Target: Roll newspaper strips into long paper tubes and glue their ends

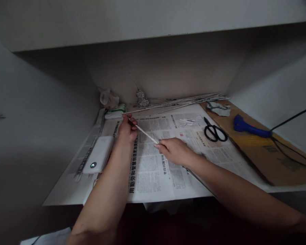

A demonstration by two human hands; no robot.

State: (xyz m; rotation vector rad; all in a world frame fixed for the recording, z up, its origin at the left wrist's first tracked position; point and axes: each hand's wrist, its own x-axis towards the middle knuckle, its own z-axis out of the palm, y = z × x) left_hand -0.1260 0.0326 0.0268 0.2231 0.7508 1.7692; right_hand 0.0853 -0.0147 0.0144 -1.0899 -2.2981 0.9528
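A thin whitish stick [146, 133], apparently rolled from newspaper, slants between my two hands above the printed sheet. My left hand [129, 126] is closed on its upper end, with the fingers curled. Further down the stick, my right hand [173, 150] pinches it between thumb and fingers. A thin length shows again below my right wrist, running under the forearm toward the table's front edge; whether it is the same stick I cannot tell. Spread newspaper [153, 177] lies beneath both hands.
Black-handled scissors [215, 132] and short paper pieces [188, 121] lie to the right. A blue glue gun [251, 128] with a cable rests on cardboard [260, 153]. Left stands a white power bank [99, 154]. Long paper sticks [188, 101] and a small woven figure [142, 98] are at the back.
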